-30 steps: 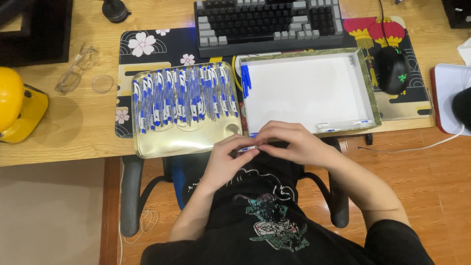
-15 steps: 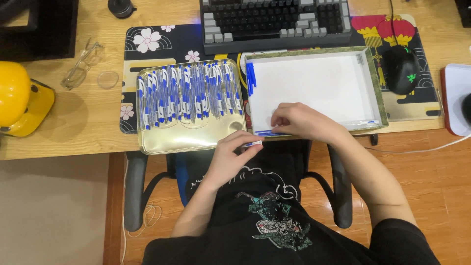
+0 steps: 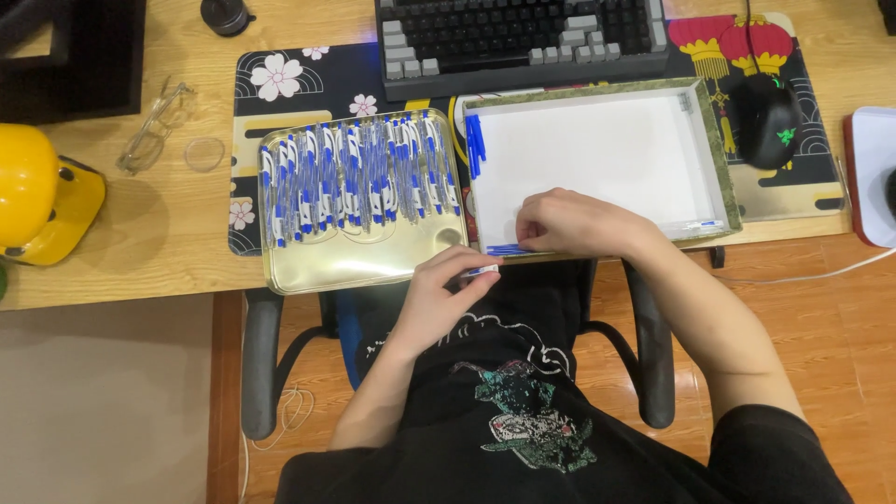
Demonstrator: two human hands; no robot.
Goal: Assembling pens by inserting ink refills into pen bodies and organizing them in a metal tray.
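Observation:
My right hand [image 3: 574,224] rests on the near edge of a white shallow box [image 3: 611,154], its fingers touching a few blue pen refills [image 3: 509,249] lying along that edge. My left hand [image 3: 446,291] is below the desk edge, in front of the gold tray [image 3: 359,263], and pinches a small white and blue pen part [image 3: 485,270]. The gold tray holds several blue and white pens [image 3: 359,177] laid side by side. A few blue caps [image 3: 474,145] lie at the box's far left wall.
A keyboard [image 3: 523,33] sits behind both trays on a patterned desk mat [image 3: 289,79]. A black mouse [image 3: 770,121] is at the right. Glasses [image 3: 149,131], a clear round lid [image 3: 203,154] and a yellow hard hat [image 3: 42,191] lie at the left.
My right hand moved from my lap up onto the box's near edge and set blue refills there. My left hand stayed low with the small pen part.

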